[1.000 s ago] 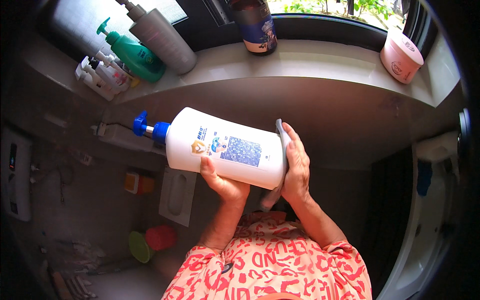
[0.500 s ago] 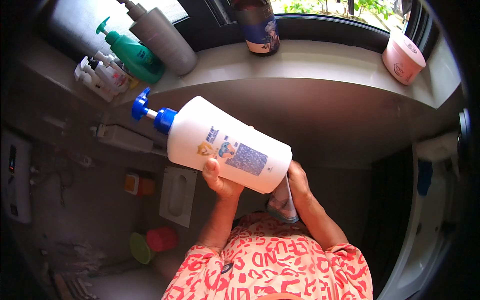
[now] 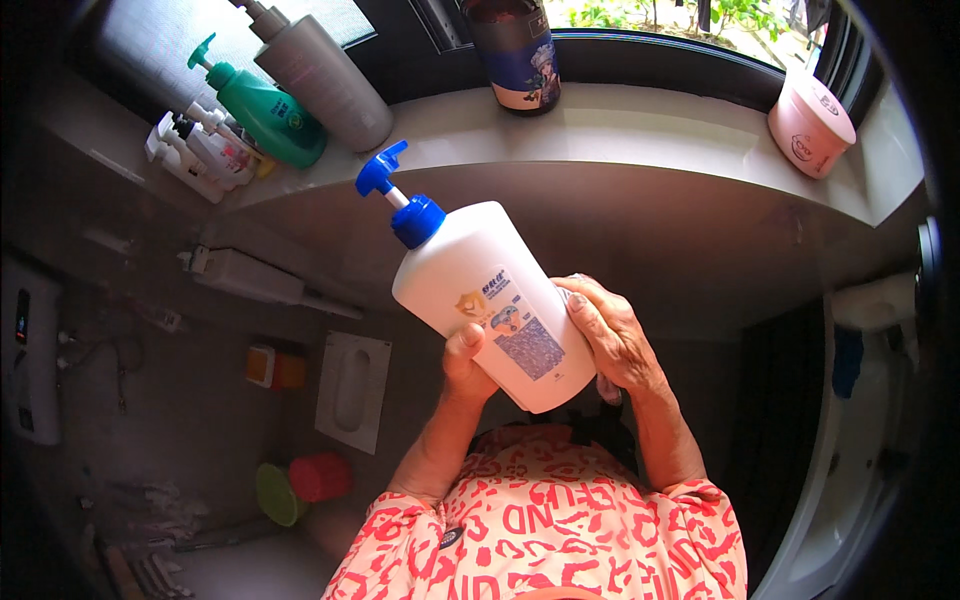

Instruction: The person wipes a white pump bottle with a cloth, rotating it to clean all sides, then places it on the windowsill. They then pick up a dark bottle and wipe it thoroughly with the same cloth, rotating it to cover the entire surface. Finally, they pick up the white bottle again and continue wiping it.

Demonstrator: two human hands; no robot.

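A large white pump bottle (image 3: pixel 475 262) with a blue pump head is held tilted in front of me, its pump pointing up and to the left. My left hand (image 3: pixel 466 368) grips its lower left side, thumb on the front and the other fingers hidden behind. Against the bottle's right side lies my right hand (image 3: pixel 622 335), fingers curled round the edge. A bit of greyish-pink cloth (image 3: pixel 608 390) shows below the right palm, held between that hand and the bottle; most of it is hidden.
On the windowsill (image 3: pixel 640 125) stand a grey pump bottle (image 3: pixel 325 80), a green pump bottle (image 3: pixel 265 115), several small bottles (image 3: pixel 185 160), a dark bottle (image 3: pixel 515 60) and a pink tub (image 3: pixel 812 125). Below are a squat toilet (image 3: pixel 352 390), a red bucket (image 3: pixel 320 477) and a green basin (image 3: pixel 280 495).
The bottle has swung more upright, its pump moving right and up. My right hand has slid from the bottle's base up along its right side, with the cloth now mostly hidden.
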